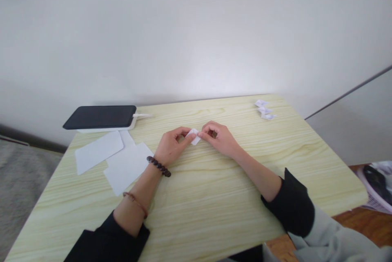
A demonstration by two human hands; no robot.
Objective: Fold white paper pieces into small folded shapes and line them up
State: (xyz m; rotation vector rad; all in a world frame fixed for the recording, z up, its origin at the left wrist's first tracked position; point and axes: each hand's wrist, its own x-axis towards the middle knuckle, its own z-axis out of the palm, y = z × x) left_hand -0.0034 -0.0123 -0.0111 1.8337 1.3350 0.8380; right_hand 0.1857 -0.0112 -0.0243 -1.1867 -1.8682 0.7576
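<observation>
Over the middle of the table, a small folded piece of white paper (194,137) is pinched between my two hands. My left hand (173,143) grips its left side with thumb and fingers. On the other side, my right hand (219,137) has thumb and forefinger closed on the paper's right edge. The paper is diamond-like in outline, and its finer folds are too small to make out. Dark beads circle my left wrist, with a thin reddish bangle farther up the arm.
Several white paper sheets (128,166) lie overlapping on the left of the wooden table (214,213). Behind them a black phone (101,116) rests on a white block with a cable. Small folded white papers (265,110) sit at the back right. A pink basket (367,190) stands beyond the right edge.
</observation>
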